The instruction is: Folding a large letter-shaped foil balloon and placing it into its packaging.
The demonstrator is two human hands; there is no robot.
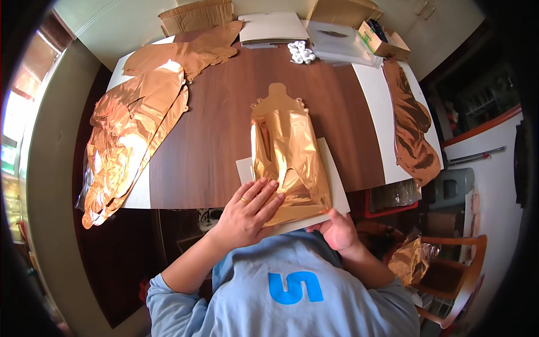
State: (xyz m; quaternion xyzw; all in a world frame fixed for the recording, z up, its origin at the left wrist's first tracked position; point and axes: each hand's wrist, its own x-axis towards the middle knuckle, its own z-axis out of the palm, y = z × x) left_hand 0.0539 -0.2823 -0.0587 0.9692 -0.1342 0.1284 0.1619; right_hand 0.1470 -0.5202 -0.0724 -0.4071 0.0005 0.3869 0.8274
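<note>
A flat, uninflated gold foil balloon (295,151) lies in front of me, its narrow tab pointing away from me. Beneath its near part is a white cardboard sheet (337,188), which reaches past the table's front edge. My left hand (247,210) rests on the foil's near left part, fingers stretched out, a ring on one of them. At the near right corner, my right hand (337,230) pinches the cardboard and the foil's edge, thumb on top. Its other fingers are partly hidden below.
Gold foil balloons (132,123) lie piled at the table's left, and another foil pile (412,123) hangs over its right edge. White rolls (301,52), a stack of white sheets (272,28), clear plastic (342,45) and a small box (384,42) stand behind. A wooden chair (449,275) is at right.
</note>
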